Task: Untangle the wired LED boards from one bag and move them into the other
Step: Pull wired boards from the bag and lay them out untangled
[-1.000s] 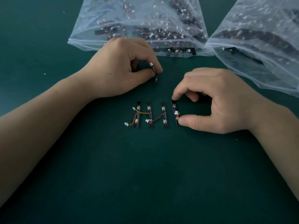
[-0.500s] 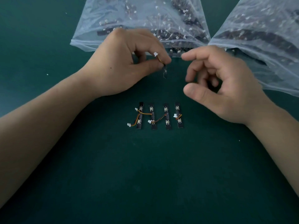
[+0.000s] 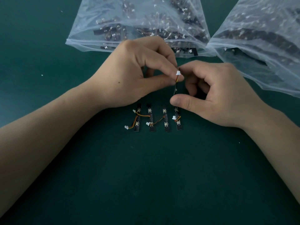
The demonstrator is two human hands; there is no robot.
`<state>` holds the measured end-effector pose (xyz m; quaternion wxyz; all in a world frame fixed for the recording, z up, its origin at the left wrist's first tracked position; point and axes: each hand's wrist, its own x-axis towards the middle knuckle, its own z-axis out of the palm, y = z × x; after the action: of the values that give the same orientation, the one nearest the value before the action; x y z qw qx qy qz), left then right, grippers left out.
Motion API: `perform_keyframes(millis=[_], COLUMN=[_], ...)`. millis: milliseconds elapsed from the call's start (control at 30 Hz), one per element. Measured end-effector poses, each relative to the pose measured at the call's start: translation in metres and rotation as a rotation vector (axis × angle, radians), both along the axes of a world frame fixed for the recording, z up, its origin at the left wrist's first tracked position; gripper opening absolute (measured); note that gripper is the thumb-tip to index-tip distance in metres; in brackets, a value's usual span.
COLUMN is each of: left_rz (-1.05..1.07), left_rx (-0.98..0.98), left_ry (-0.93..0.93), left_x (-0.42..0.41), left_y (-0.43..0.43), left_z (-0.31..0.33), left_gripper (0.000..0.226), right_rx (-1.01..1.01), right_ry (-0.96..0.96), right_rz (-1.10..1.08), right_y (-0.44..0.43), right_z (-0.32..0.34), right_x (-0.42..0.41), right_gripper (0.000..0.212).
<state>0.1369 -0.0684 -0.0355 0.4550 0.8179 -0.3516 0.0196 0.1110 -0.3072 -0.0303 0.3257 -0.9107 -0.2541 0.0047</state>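
Observation:
My left hand (image 3: 134, 73) pinches the wire of a small black LED board (image 3: 176, 88) just below its white connector, holding the board edge-on above the mat. My right hand (image 3: 215, 95) has come up against it: its index fingertip touches the top end beside the connector and its thumb presses the board's lower end. Below the hands, several more LED boards (image 3: 152, 118) with orange-red wires lie side by side in a row on the green mat. A clear bag (image 3: 90, 38) full of tangled boards lies behind my left hand, and a second clear bag (image 3: 263, 65) at the right.
The green mat (image 3: 146, 184) spreads wide in front of the row of boards. The two bags nearly touch at the back, with their open mouths facing me. A few white specks lie on the mat at the left.
My right hand left the rightmost board of the row, rose, and closed in on the board that my left hand holds. My left hand stayed roughly in place.

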Motion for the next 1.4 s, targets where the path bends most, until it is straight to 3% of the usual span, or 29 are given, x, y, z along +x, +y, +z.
perform_keyframes(millis=[100, 233, 400, 567, 900, 1067, 1400], left_rz=[-0.005, -0.013, 0.15, 0.173, 0.154, 0.16, 0.159], left_rx=[-0.016, -0.006, 0.024, 0.029, 0.112, 0.109, 0.13], left_ry=[0.0, -0.02, 0.016, 0.054, 0.069, 0.091, 0.084], left_x=[0.001, 0.0, 0.007, 0.011, 0.008, 0.007, 0.005], left_y=[0.0, -0.001, 0.007, 0.012, 0.01, 0.01, 0.009], left_z=[0.0, 0.001, -0.003, -0.006, -0.005, -0.004, -0.002], left_gripper=[0.007, 0.012, 0.068, 0.056, 0.042, 0.042, 0.037], right_rx=[0.017, 0.014, -0.044, -0.17, -0.16, -0.133, -0.147], right_ry=[-0.011, -0.033, -0.064, -0.019, -0.003, 0.004, -0.009], right_rz=[0.005, 0.013, -0.016, 0.106, 0.177, 0.166, 0.181], right_y=[0.0, -0.001, -0.013, -0.029, -0.032, -0.032, -0.026], right_z=[0.002, 0.003, 0.006, 0.01, 0.008, 0.007, 0.009], right_x=[-0.001, -0.002, 0.003, 0.007, 0.007, 0.007, 0.004], right_gripper=[0.064, 0.054, 0.047, 0.05, 0.062, 0.047, 0.043])
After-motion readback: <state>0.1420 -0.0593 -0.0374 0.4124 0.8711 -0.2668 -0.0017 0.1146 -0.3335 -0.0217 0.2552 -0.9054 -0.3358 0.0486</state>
